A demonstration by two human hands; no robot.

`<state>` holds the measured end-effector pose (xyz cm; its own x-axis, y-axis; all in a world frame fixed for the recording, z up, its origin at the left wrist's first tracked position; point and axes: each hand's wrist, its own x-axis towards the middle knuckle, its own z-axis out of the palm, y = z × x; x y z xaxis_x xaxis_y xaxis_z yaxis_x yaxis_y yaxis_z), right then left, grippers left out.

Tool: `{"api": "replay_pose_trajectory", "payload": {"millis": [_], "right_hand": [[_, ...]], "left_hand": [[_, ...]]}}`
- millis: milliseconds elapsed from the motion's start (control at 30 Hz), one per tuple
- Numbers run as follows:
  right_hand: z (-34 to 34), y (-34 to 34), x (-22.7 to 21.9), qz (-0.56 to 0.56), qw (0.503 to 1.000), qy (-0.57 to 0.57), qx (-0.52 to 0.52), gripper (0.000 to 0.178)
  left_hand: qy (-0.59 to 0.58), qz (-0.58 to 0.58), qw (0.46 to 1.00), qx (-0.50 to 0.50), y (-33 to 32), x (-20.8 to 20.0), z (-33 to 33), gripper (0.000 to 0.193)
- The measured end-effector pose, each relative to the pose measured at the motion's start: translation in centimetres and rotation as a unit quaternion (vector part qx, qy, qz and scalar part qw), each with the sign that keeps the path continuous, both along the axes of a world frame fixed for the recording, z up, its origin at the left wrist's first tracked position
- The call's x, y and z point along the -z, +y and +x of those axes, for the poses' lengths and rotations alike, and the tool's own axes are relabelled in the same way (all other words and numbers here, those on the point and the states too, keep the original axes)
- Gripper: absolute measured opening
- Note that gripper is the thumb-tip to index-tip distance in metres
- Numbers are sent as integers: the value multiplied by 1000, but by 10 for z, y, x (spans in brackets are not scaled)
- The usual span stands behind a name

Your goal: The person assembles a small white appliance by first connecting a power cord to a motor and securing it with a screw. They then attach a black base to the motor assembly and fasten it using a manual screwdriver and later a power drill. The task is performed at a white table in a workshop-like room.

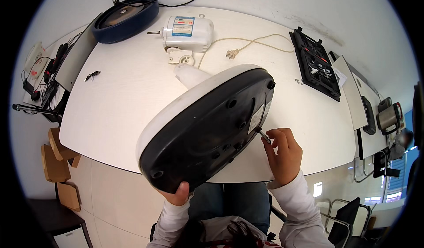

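A large oval fan base (pixel 198 133), white on top with a black underside, is tipped up at the table's front edge, its underside turned toward me. My left hand (pixel 178 194) grips its lower end, thumb on the black face and the other fingers hidden behind. Between thumb and fingers, my right hand (pixel 285 153) pinches a short metal driver piece (pixel 264 136), whose tip meets the underside near a pale label (pixel 256 119). Behind the base lies a white fan motor housing (pixel 201 32) with a metal shaft, a blue label and a cream cord.
An open black toolbox (pixel 314 62) lies at the right, a few small metal bits (pixel 298 81) beside it. At the far left stands a dark blue round part (pixel 127 19) with a black cable. A small black cable (pixel 92 76) lies left. Cardboard boxes (pixel 55 164) sit below.
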<state>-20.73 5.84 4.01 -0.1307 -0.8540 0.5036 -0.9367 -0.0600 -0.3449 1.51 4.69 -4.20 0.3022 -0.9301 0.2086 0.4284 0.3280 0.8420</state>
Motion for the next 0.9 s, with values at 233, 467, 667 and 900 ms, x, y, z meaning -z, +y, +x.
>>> {"api": "replay_pose_trajectory", "payload": {"millis": [233, 467, 667, 900], "right_hand": [[-1, -4, 3, -52, 995, 83, -18, 15], [-10, -7, 10, -37, 987, 155, 1, 20], [-5, -5, 7, -19, 995, 102, 0, 19], [-2, -4, 2, -23, 999, 48, 6, 17]], "left_hand": [[-5, 6, 1000, 17, 1, 2, 2, 89], [-47, -37, 998, -1, 0, 10, 5, 71], [-45, -41, 998, 14, 2, 12, 5, 67], [-44, -34, 998, 12, 3, 2, 0, 71]]}}
